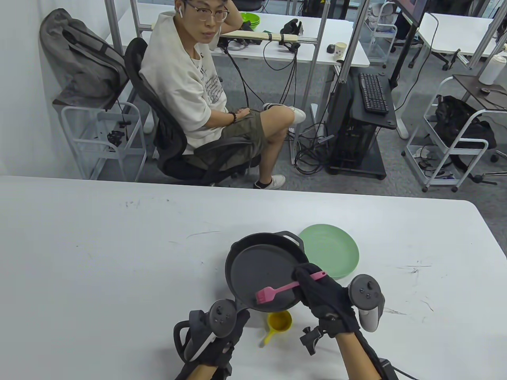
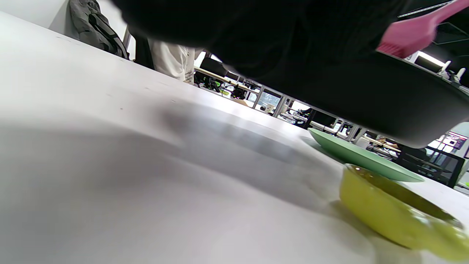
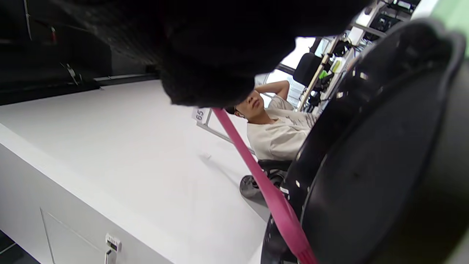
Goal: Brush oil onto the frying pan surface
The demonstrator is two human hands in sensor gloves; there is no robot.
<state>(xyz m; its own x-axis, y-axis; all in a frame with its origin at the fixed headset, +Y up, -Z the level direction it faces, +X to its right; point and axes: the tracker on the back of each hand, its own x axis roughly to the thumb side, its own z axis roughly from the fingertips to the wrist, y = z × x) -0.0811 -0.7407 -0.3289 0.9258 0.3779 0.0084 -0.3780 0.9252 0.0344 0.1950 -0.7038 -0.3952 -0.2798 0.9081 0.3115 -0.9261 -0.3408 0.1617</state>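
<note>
A black frying pan (image 1: 265, 273) is held above the table, as its underside in the left wrist view (image 2: 366, 102) shows. My left hand (image 1: 231, 322) grips its handle at the near left, with the fingers hidden under the tracker. My right hand (image 1: 308, 279) holds a pink silicone brush (image 1: 277, 292) by the handle. The bristles lie on the pan's near inner surface. The brush also shows in the left wrist view (image 2: 410, 35) and the right wrist view (image 3: 256, 165), next to the pan (image 3: 373, 176). A small yellow oil bowl (image 1: 279, 321) sits on the table under the pan's near edge.
A green plate (image 1: 336, 253) lies on the white table (image 1: 119, 257) just behind and right of the pan, also seen in the left wrist view (image 2: 362, 157). The yellow bowl (image 2: 388, 212) is close to my left hand. A person sits on a chair (image 1: 166, 130) beyond the table's far edge.
</note>
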